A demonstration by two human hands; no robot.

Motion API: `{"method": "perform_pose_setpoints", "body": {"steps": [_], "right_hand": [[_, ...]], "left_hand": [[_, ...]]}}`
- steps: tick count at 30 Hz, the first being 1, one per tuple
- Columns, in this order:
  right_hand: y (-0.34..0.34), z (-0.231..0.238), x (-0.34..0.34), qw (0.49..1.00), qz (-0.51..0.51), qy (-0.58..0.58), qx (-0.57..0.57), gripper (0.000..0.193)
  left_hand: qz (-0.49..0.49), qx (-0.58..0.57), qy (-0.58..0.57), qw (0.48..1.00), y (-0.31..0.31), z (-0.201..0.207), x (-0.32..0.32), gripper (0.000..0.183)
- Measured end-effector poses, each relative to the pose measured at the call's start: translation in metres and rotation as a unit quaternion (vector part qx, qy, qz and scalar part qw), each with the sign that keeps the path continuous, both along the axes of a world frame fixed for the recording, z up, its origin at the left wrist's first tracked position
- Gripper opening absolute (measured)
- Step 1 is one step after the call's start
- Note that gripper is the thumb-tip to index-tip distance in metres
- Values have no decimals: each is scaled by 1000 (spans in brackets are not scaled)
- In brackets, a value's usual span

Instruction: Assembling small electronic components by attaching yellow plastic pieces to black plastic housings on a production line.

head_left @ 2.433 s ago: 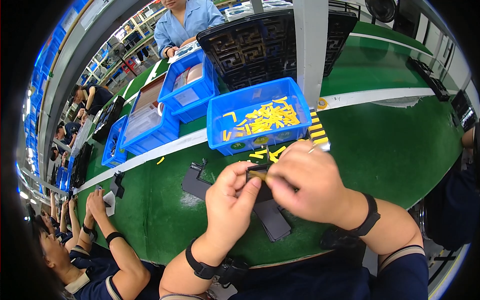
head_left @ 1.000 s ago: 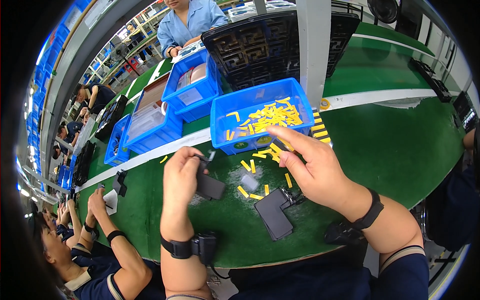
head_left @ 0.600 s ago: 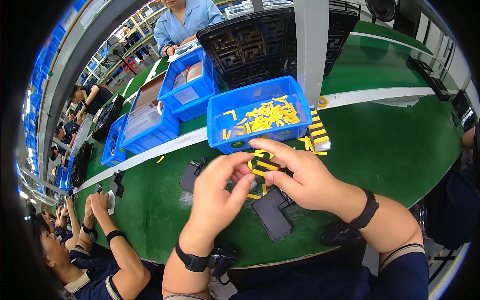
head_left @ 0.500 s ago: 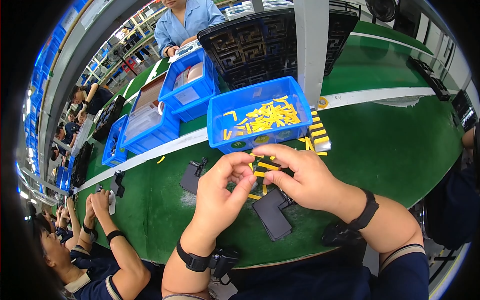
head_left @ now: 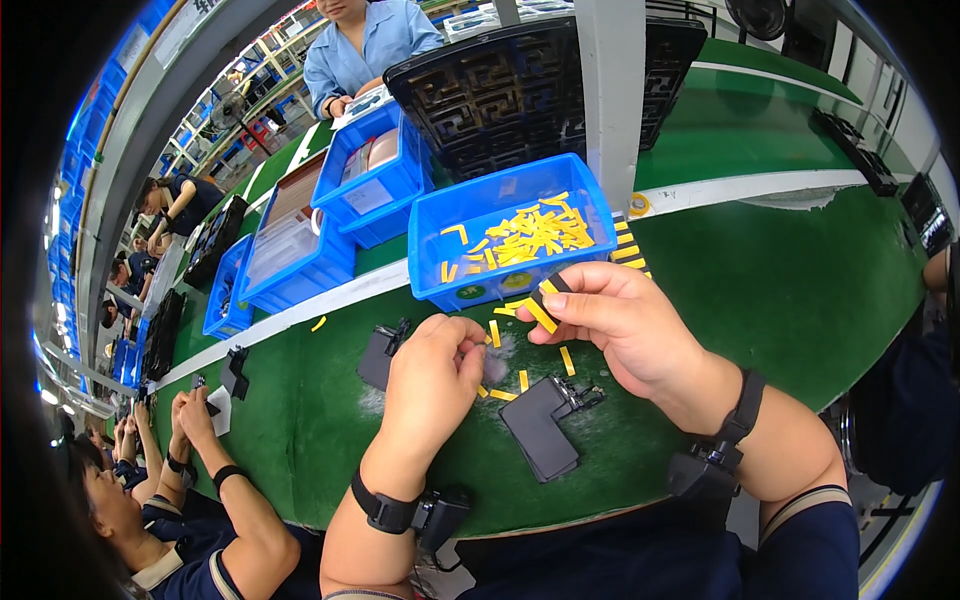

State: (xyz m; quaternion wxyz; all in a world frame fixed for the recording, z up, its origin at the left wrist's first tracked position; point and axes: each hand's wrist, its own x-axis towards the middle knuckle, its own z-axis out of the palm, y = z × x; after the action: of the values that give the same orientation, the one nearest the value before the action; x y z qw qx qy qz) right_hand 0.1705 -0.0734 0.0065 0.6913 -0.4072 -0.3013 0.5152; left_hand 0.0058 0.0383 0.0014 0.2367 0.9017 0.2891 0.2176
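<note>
My right hand (head_left: 618, 322) pinches a small yellow strip (head_left: 541, 315) together with a dark bit at its fingertips, just in front of the blue bin of yellow strips (head_left: 512, 237). My left hand (head_left: 432, 377) is curled close beside it, fingertips pinched together on something too small to make out. A black L-shaped part (head_left: 541, 425) lies on the green mat below my hands. Another black part (head_left: 381, 354) lies left of my left hand. Several loose yellow strips (head_left: 494, 334) are scattered between them.
More blue bins (head_left: 362, 180) and black trays (head_left: 520, 88) stand behind. A white post (head_left: 610, 90) rises beside the bin. A person in a blue shirt (head_left: 362, 40) works across the table. Another person's hands (head_left: 195, 425) work at my left.
My left hand put a black part down at the left, then came back toward my right hand. My right hand now holds a yellow strip up near the bin.
</note>
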Motion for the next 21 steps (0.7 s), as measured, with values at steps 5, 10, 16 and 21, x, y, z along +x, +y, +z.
{"method": "perform_pose_setpoints", "body": {"steps": [5, 10, 16, 21], "right_hand": [[2, -8, -1, 1000, 26, -8, -7, 14], [0, -6, -6, 998, 41, -47, 0, 13], [0, -9, -7, 996, 63, -68, 1, 15], [-2, -8, -15, 993, 35, -109, -21, 12]], "left_hand": [[-26, -53, -123, 991, -14, 5, 2, 8], [-40, -60, -167, 983, -18, 6, 3, 9], [-49, -1, -164, 985, -16, 2, 3, 6], [-28, 9, -147, 989, -18, 4, 5, 5]]}}
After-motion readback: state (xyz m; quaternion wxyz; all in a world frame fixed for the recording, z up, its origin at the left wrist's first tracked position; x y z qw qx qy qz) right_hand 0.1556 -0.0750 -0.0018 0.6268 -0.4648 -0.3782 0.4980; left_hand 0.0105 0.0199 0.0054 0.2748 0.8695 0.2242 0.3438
